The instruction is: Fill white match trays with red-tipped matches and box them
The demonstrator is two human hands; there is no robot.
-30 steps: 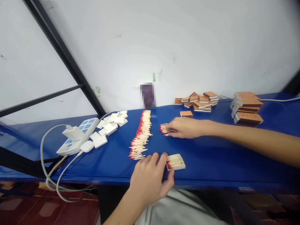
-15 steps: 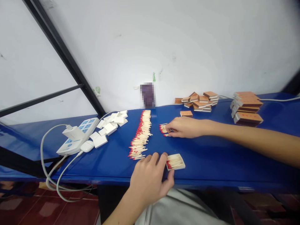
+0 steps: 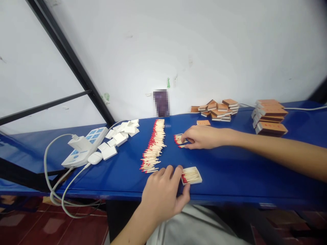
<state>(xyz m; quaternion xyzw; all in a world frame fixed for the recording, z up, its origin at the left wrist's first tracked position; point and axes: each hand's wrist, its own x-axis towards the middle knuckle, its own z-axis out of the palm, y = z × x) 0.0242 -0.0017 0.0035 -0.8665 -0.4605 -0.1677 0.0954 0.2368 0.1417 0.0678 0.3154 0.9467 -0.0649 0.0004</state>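
Observation:
My left hand (image 3: 163, 194) grips the left end of a small white tray (image 3: 200, 178) between fingers and thumb, near the table's front edge. Red-tipped matches (image 3: 190, 176) lie inside that tray. My right hand (image 3: 200, 136) is at a small group of matches (image 3: 178, 139) farther back, its thumb and fingers curled over their pale ends. Left of both hands, a long row of matches (image 3: 154, 146) runs from front to back, red heads facing left.
White trays (image 3: 122, 132) are heaped at the left beside a power strip (image 3: 84, 149) with cables. Orange-brown matchbox sleeves (image 3: 217, 110) form a pile at the back, and more sleeves (image 3: 271, 127) are stacked at the right. A dark metal frame (image 3: 68, 58) rises on the left.
The fingers of my right hand have shifted slightly, showing a little more of the small group of matches. My left hand stays on the tray.

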